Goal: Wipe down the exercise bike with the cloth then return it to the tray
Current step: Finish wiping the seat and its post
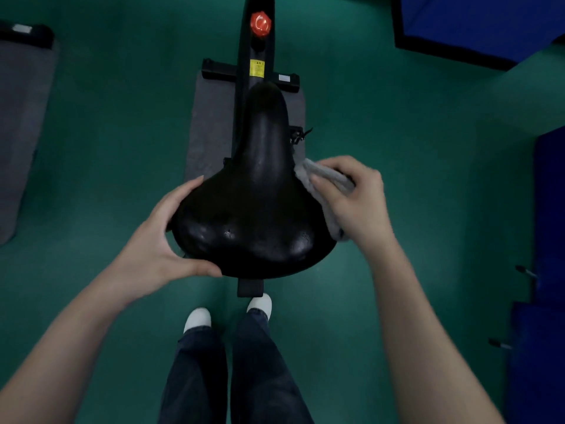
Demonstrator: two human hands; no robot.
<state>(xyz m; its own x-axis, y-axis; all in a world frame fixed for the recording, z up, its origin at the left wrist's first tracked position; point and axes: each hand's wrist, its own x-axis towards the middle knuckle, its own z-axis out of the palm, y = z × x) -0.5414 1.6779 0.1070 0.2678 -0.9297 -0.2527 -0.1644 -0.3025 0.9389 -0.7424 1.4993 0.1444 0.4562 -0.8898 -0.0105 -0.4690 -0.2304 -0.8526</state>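
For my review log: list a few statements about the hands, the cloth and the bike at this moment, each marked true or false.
1. The right hand presses the cloth against the right edge of the saddle. True.
2. The left hand holds a second cloth. False: it grips the saddle's left rear edge, bare.
3. The knob ahead of the saddle is blue. False: it is red.
4. A grey mat lies below the saddle. True.
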